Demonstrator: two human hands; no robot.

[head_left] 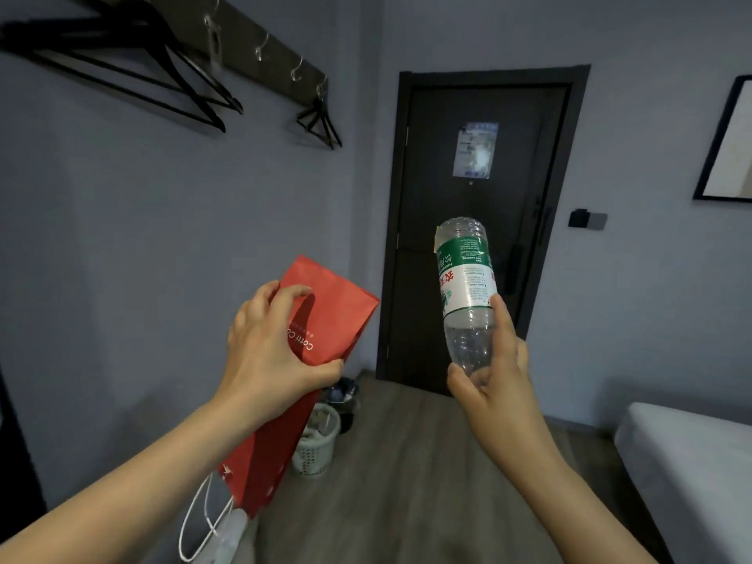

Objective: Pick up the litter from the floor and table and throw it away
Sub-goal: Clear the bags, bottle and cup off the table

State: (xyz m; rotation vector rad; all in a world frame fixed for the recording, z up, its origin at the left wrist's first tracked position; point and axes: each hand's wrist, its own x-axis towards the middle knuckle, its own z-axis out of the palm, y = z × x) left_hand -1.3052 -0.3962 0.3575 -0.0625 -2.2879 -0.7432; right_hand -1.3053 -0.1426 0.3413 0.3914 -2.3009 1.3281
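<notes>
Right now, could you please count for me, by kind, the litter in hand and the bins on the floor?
Red paper bag: 1
Plastic bottle: 1
Floor bins: 2 (pale basket, dark bin)
Total: 4

Dark door (pixel 480 246) with poster (pixel 475 150); hangers (pixel 101 34) on wall rack (pixel 244 26).

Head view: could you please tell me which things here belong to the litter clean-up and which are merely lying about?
Job:
red paper bag, gripped by the left hand
plastic bottle, held by the right hand
pale waste basket on the floor
dark bin behind it

Not the job:
hangers
door
bed
wall frame
</notes>
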